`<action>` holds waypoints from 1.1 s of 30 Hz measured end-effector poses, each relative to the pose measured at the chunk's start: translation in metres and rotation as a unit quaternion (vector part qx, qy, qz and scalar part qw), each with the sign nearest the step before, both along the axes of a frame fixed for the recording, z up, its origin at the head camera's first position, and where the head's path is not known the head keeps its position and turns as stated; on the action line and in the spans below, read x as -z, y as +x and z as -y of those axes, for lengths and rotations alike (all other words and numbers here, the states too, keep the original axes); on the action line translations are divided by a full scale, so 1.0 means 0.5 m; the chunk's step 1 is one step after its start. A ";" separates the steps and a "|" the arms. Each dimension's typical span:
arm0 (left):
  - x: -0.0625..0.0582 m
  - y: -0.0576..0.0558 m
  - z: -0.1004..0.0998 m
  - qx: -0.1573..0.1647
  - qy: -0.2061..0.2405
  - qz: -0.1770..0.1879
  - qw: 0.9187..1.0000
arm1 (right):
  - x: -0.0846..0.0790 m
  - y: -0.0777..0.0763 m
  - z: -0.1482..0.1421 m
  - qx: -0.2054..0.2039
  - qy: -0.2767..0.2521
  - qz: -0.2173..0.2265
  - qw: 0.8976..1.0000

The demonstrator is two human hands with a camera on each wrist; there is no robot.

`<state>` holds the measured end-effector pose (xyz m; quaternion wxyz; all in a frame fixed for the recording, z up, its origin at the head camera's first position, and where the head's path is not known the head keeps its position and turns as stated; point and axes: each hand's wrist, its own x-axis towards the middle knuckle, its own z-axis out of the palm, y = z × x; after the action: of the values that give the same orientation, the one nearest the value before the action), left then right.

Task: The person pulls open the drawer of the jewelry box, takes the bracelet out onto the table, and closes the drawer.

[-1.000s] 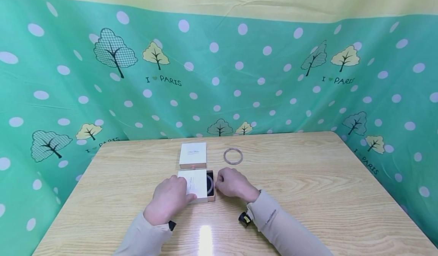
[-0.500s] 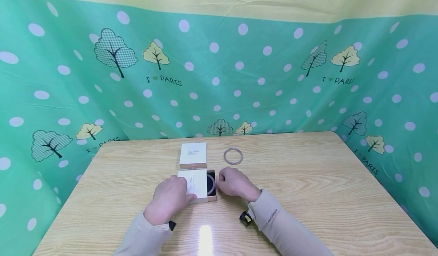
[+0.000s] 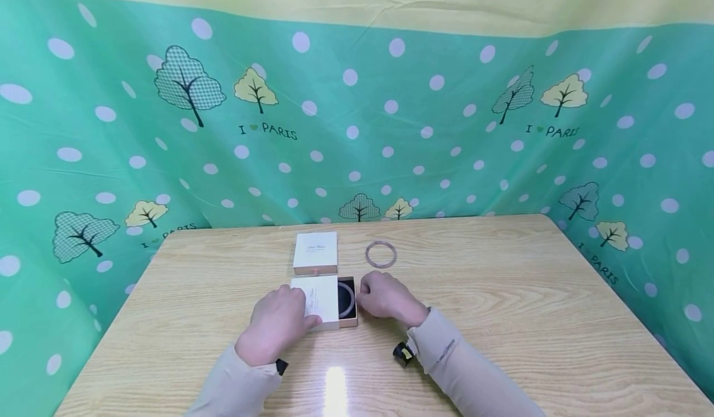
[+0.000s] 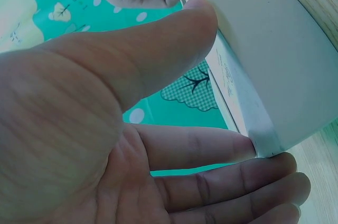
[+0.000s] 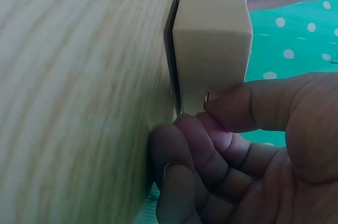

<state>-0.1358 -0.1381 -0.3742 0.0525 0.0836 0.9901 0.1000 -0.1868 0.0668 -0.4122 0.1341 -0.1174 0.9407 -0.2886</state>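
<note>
A white box sleeve lies on the table with its brown-pink drawer partly out to the right. Inside the drawer, on a dark lining, sits a pale purple bangle, its left part hidden under the sleeve. My left hand grips the sleeve, the thumb on the near side and the fingers across on the opposite side. At the drawer's end, my right hand pinches a small pull tab between thumb and curled fingers; most of the tab is hidden.
Directly behind stands a second white box, its drawer pushed in and a small pink tab at its front. Another bangle lies on the wooden table to its right. A green dotted curtain hangs along the table's back edge.
The drawer has slid a little farther right out of the sleeve, moving with my right hand, and more of the bangle shows. My left hand has kept its place on the sleeve.
</note>
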 end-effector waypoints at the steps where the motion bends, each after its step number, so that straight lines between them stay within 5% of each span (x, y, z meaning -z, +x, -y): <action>1: 0.001 0.000 0.000 0.000 0.001 -0.003 1.000 | -0.001 0.000 -0.001 -0.002 0.001 -0.003 1.000; 33: 0.004 0.000 0.000 -0.002 0.009 -0.008 1.000 | -0.007 -0.005 -0.017 -0.017 0.020 0.001 1.000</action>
<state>-0.1358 -0.1381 -0.3764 0.0432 0.0832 0.9897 0.1079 -0.1893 0.0753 -0.4085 0.1425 -0.1303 0.9441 -0.2672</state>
